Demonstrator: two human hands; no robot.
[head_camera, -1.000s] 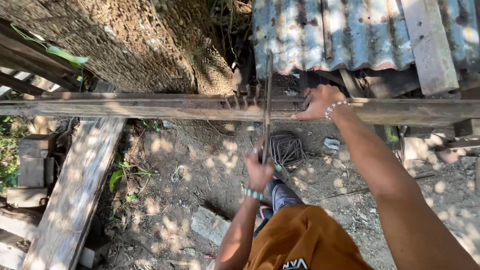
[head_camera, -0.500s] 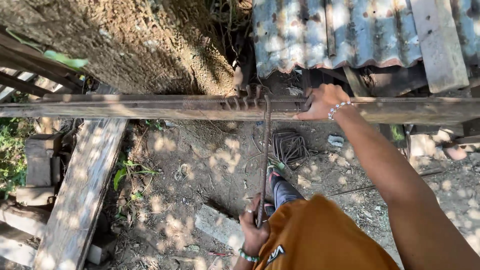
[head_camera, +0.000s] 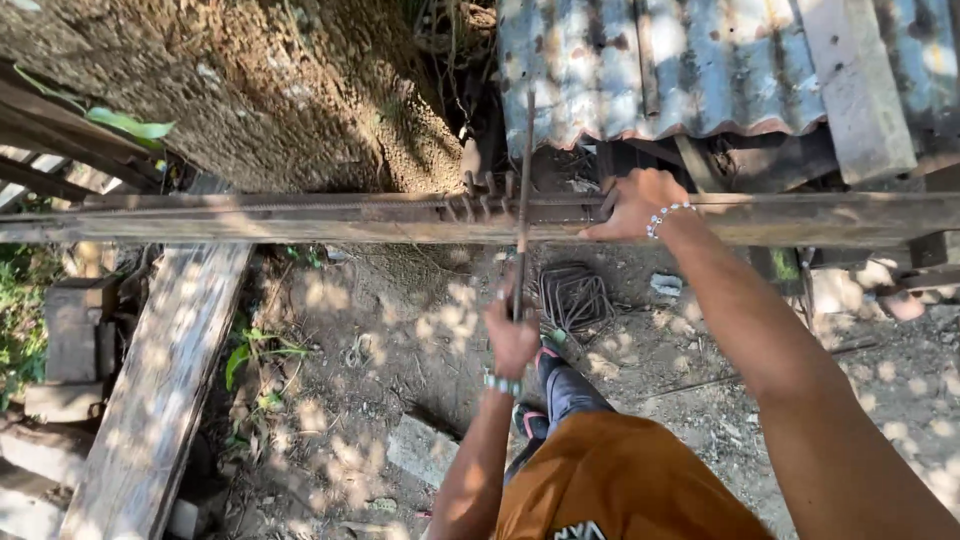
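Long steel bar bundle (head_camera: 300, 212) runs horiz. across the frame w/ corrugated sheet (head_camera: 680, 65) behind. Right hand (head_camera: 632, 203) clamped on the bundle — just right of the bent stirrups (head_camera: 480, 205). Left hand (head_camera: 510, 335) fist-closed round the bending rod (head_camera: 524, 190) at its lower end — rod rises upright past the bundle.

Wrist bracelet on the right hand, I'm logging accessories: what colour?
White beads, bracelet on the right hand; head view.

Bare arms, beaded wrists, orange shorts

Left hand (head_camera: 512, 340) wears a pale beaded bracelet at the wrist; right hand (head_camera: 637, 203) wears a thin white beaded one. Both arms are sleeveless. Orange shorts (head_camera: 620, 480) with a white mark, dark leggings below, pink-trimmed shoe.
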